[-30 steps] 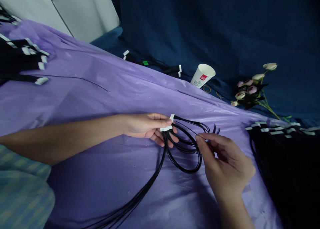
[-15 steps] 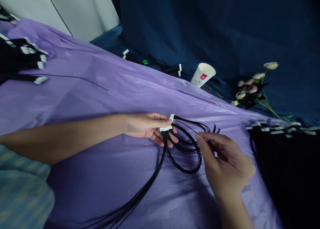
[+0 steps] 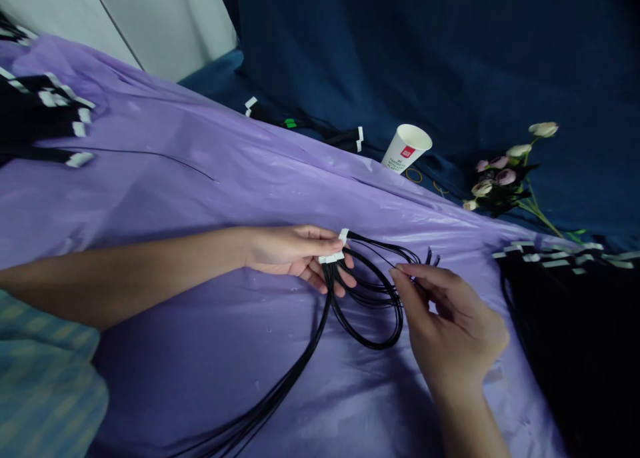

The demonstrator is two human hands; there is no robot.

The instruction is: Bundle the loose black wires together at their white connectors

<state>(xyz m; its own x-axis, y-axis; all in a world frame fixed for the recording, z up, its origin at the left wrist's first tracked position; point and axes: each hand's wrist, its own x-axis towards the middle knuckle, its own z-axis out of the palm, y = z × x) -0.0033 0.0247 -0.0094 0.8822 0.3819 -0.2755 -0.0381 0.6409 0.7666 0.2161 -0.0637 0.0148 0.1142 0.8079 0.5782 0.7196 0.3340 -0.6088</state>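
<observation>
My left hand (image 3: 305,255) is closed on white connectors (image 3: 331,257) of a black cable bundle (image 3: 303,361), thumb on top and fingers beneath. From the connectors the wires loop to the right, and a long tail runs down to the lower left. A second white connector (image 3: 343,235) sits at the thumb tip. To the right, my right hand (image 3: 450,318) pinches a thin black wire (image 3: 375,253) between thumb and forefinger. Several short wire ends (image 3: 433,257) stick up behind its fingers.
Purple sheeting (image 3: 200,378) covers the table. Black cables with white connectors lie at the left (image 3: 50,111) and right (image 3: 565,311). Beyond the sheet's edge are a paper cup (image 3: 407,148), flowers (image 3: 503,178) and more cables (image 3: 345,138). One loose wire (image 3: 165,155) lies at upper left.
</observation>
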